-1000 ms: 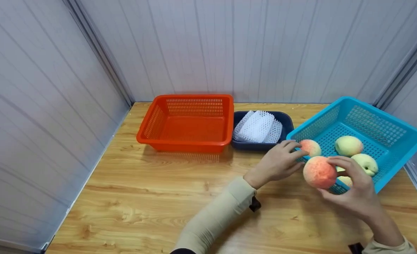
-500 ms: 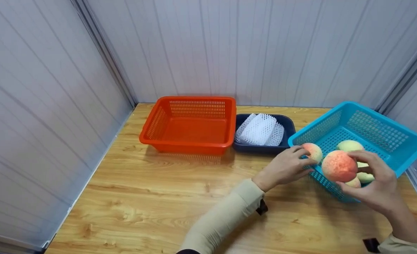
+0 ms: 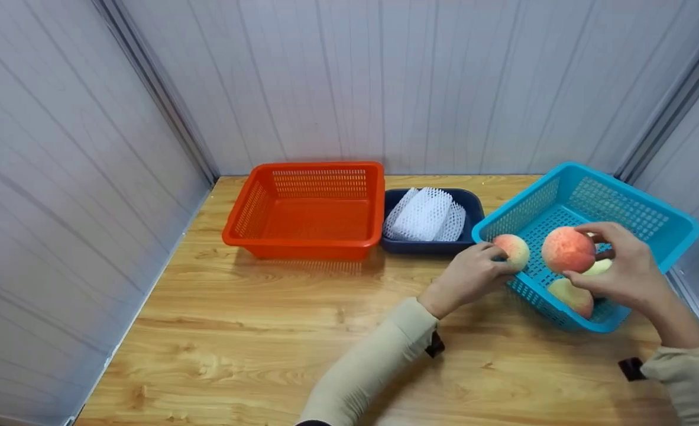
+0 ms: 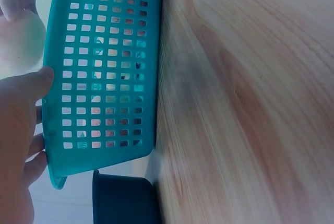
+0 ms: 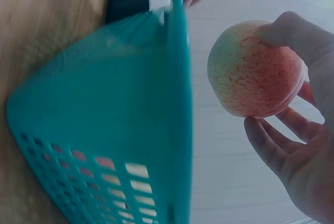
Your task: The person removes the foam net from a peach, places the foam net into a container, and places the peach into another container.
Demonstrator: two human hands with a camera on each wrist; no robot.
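Note:
My right hand (image 3: 630,266) holds a red-blushed peach (image 3: 568,249) over the blue basket (image 3: 666,260). In the right wrist view, the thumb and fingertips grip this peach (image 5: 255,70) above the rim. My left hand (image 3: 471,272) reaches to the basket's near-left rim, its fingers bent against a second pink-and-yellow peach (image 3: 514,253). In the left wrist view, the thumb (image 4: 44,80) lies at the rim and the other fingers pass behind it, so their contact with the peach is hidden. A yellowish peach (image 3: 571,297) lies inside; another shows partly behind the right hand.
An orange basket (image 3: 302,242) stands at the back left of the wooden table (image 3: 237,349). Between the two baskets sits a dark blue tray (image 3: 426,247) holding white foam nets (image 3: 425,216). Panel walls (image 3: 349,89) border the back and sides.
My right hand has carried its peach away from the near rim, farther over the blue basket. The left hand has stayed by the second peach at the rim. The head view has shifted slightly.

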